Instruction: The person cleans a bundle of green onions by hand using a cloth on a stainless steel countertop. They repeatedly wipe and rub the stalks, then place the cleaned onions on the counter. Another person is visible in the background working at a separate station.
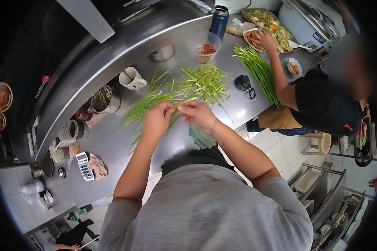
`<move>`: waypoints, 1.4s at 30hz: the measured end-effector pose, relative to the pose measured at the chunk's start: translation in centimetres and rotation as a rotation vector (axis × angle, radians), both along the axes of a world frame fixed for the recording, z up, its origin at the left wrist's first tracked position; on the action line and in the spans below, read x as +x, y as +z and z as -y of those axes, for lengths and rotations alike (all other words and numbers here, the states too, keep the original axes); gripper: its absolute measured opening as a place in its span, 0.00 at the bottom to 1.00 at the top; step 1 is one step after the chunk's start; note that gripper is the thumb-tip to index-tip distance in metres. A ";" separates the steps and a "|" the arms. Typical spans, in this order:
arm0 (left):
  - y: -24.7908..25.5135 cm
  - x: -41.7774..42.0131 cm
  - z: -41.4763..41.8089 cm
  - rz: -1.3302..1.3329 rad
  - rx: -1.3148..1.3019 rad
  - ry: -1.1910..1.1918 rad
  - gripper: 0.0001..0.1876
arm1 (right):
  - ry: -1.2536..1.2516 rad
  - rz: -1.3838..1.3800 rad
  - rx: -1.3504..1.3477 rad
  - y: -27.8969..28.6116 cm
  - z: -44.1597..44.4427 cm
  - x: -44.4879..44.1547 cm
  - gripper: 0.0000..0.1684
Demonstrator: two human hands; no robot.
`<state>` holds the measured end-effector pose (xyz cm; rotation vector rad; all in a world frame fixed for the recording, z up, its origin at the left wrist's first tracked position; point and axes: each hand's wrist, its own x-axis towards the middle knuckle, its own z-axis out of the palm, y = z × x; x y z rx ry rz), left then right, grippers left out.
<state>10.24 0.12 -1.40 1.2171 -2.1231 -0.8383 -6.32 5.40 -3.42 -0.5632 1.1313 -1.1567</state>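
Both my hands meet over a steel counter (119,157). My left hand (158,119) pinches green onion stalks between thumb and fingers. Close at its right, my right hand (196,114) holds the pale root end of a stalk, fingers curled. Long green onions (144,105) lie under and left of my hands, tops pointing left. A loose heap of green onion trimmings (205,81) lies just beyond my hands. Behind it stands a clear plastic tub (207,55) with small reddish pieces inside. A green cloth (201,136) hangs at the counter edge below my right hand.
At right a co-worker in black reaches into a white dish (254,40) beside a tray of chopped vegetables (271,26). A green onion bundle (257,73), black bottle lid (244,84) and blue bottle (220,23) stand nearer. Left are a mug (132,79), steel pot (113,102) and calculator (85,166).
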 end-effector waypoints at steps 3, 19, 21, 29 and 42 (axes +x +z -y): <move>-0.2 -0.2 -0.6 -0.160 0.374 -0.009 0.07 | -0.110 0.196 0.000 -0.6 0.8 -1.0 0.14; 2.5 0.1 -1.5 0.117 0.055 -0.077 0.10 | 0.108 -1.269 -0.662 2.7 0.1 -2.7 0.05; 2.7 0.1 -1.5 0.119 0.140 -0.050 0.09 | -0.067 -1.130 -0.720 2.2 0.4 -2.7 0.03; 1.1 3.1 -0.6 -0.037 0.325 0.069 0.07 | -0.460 -0.253 -0.398 4.2 2.2 -8.3 0.02; 2.6 1.7 -0.8 -0.638 0.912 0.023 0.08 | 0.073 -0.594 -0.311 3.8 0.9 -0.9 0.16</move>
